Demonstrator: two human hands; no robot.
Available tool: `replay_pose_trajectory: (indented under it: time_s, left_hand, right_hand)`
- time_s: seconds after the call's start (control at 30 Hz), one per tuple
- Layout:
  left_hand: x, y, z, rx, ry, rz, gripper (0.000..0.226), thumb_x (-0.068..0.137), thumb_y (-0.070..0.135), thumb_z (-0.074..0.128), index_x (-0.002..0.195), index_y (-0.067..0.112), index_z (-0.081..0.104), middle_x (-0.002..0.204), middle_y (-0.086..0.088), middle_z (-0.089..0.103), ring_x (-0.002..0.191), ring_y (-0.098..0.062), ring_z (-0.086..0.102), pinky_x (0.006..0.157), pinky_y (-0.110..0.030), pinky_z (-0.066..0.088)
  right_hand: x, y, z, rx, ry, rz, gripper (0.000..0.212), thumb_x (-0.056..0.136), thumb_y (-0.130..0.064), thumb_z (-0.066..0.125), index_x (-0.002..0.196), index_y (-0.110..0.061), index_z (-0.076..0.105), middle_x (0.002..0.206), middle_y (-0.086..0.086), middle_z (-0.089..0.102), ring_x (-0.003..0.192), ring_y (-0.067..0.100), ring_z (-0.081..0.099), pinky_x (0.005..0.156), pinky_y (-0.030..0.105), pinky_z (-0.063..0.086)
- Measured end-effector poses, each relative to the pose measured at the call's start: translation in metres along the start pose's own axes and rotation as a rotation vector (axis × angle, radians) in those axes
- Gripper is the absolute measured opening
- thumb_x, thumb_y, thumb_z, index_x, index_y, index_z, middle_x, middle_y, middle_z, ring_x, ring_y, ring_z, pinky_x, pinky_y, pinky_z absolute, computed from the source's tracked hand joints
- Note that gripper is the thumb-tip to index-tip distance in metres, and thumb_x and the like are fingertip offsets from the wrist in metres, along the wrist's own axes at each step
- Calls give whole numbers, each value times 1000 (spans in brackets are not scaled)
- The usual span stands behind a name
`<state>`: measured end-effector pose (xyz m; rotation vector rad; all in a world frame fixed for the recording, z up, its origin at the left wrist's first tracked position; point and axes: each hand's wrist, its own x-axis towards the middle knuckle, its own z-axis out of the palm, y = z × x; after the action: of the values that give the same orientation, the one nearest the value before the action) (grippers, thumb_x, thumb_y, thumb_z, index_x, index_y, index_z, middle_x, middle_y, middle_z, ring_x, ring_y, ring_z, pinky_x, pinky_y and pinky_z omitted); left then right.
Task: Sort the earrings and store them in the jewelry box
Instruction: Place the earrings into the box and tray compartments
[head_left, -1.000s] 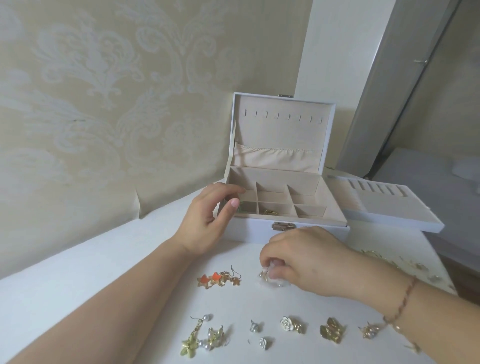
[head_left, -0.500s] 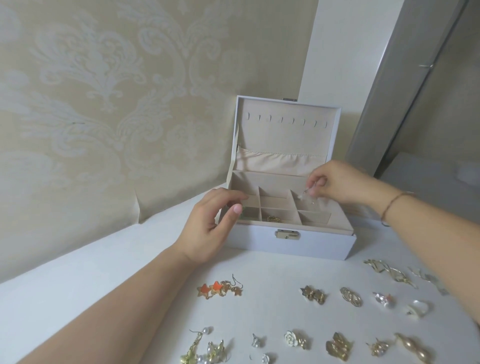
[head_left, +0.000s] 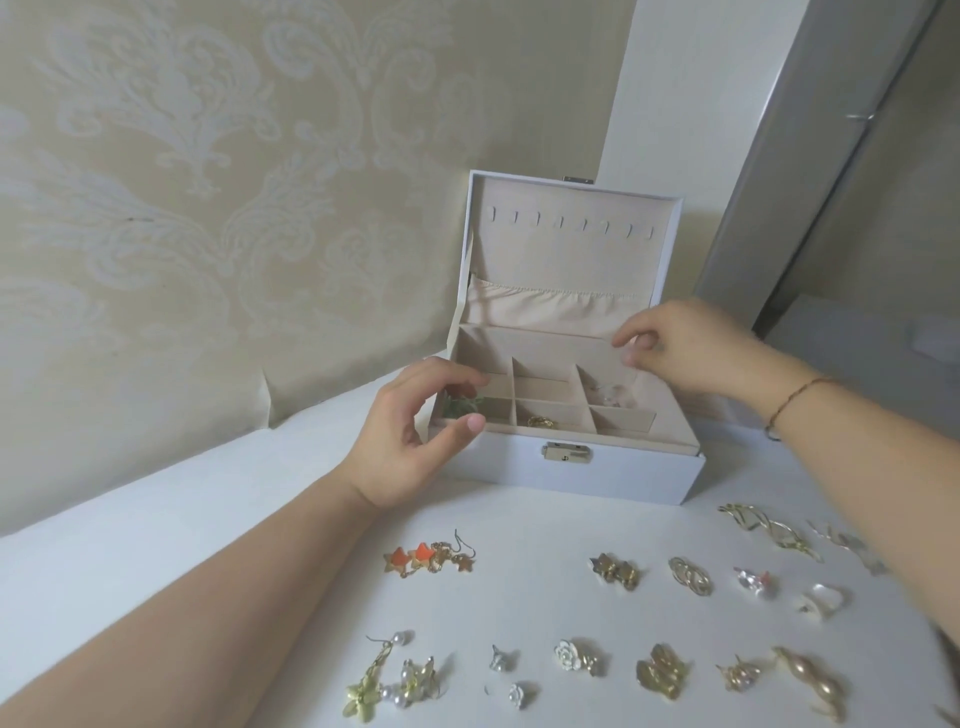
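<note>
The right hand (head_left: 670, 348) is now over the back-right part of the jewelry box (head_left: 571, 467), fingers loosely curled and holding nothing. Half a sec. ago it was pinching a clear earring over the same place; now that clear earring (head_left: 610, 397) lies in the right compartment of the middle row, w/ the fingertips just above it and apart from it. So the drop is done, and one more piece is stored.

The left hand (head_left: 415, 431) stays at the front-left corner of the box as before, thumb and fingers curved around the corner. I cannot tell if it really presses the box or only hovers beside it. Behind its fingers a green earring (head_left: 460, 405) shows in the left compartment, and a gold earring (head_left: 540, 422) lies in the front-middle one.

Three compartments are filled, approx., but most earrings wait on the white worktop (head_left: 260, 493): the orange star pair (head_left: 415, 556), the white rose stud (head_left: 569, 656), the gold leaf pair (head_left: 660, 675), etc. In my judgement the task is in its early part; next the free right hand should go back to the worktop for another matching pair.
</note>
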<state>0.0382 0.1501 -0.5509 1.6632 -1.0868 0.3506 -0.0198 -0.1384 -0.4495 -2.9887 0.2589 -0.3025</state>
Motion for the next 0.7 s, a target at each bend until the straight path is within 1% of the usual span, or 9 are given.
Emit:
replay_pose_trajectory:
  time_s: [0.1, 0.17, 0.2, 0.27, 0.33, 0.4, 0.47, 0.53, 0.7]
  left_hand:
    - [0, 1, 0, -32, 9, -25, 32, 88, 33, 61, 103, 5, 67, 96, -5, 65, 93, -24, 60, 84, -29, 45]
    - [0, 2, -1, -71, 26, -53, 32, 87, 33, 61, 101, 5, 68, 95, -5, 65, 91, -24, 60, 83, -35, 46]
    - [1, 3, -1, -94, 33, -68, 32, 87, 33, 60, 99, 4, 67, 93, -5, 65, 89, -24, 59, 83, -39, 45]
    - [1, 3, -2, -152, 46, -104, 33, 86, 33, 59, 96, 3, 67, 90, -9, 65, 87, -23, 61, 82, -42, 45]
    - [1, 3, -3, -218, 67, -137, 33, 86, 33, 58, 96, 2, 67, 90, -12, 66, 87, -20, 62, 82, -37, 46]
    - [1, 3, -4, -266, 82, -161, 31, 86, 33, 58, 95, 6, 68, 89, -5, 67, 88, -19, 62, 83, -33, 45]
    - [1, 3, -4, -285, 88, -168, 28, 85, 35, 58, 94, 11, 69, 90, 2, 68, 89, -17, 62, 83, -32, 45]
    - [2, 2, -3, -294, 94, -171, 27, 85, 36, 58, 93, 13, 70, 89, 3, 69, 88, -17, 62, 82, -31, 45]
    - [3, -1, -3, -314, 109, -170, 25, 84, 37, 58, 91, 15, 70, 88, 2, 69, 88, -17, 62, 82, -34, 46]
  right_hand:
    - [-32, -18, -17, 213, 100, -88, 10, 87, -27, 69, 94, -34, 72, 78, -21, 64, 81, 4, 60, 71, 20, 41]
    - [-60, -41, -21, 270, 62, -204, 10, 85, -27, 71, 91, -35, 73, 75, -21, 64, 70, -6, 57, 63, 6, 37]
    - [-74, -54, -20, 275, -4, -260, 11, 85, -29, 71, 92, -36, 73, 75, -21, 65, 68, -9, 55, 61, 4, 36]
    - [-97, -79, -10, 218, -178, -365, 15, 86, -36, 68, 101, -39, 69, 84, -21, 66, 70, -9, 53, 63, 8, 35]
    - [-110, -100, 6, 86, -303, -472, 25, 89, -43, 62, 114, -44, 61, 98, -25, 61, 74, -9, 49, 70, 15, 36]
    - [-115, -118, 23, 34, -358, -519, 31, 92, -43, 58, 123, -44, 55, 114, -24, 55, 82, -9, 46, 83, 22, 40]
    - [-113, -132, 39, 67, -360, -535, 35, 94, -40, 57, 128, -40, 53, 125, -22, 51, 101, -1, 51, 96, 31, 41]
    - [-107, -143, 50, 105, -361, -529, 35, 95, -38, 56, 130, -36, 54, 127, -20, 50, 115, 7, 50, 98, 35, 41]
    - [-97, -161, 63, 51, -343, -545, 26, 93, -34, 59, 118, -33, 64, 114, -15, 56, 111, 9, 51, 91, 34, 43]
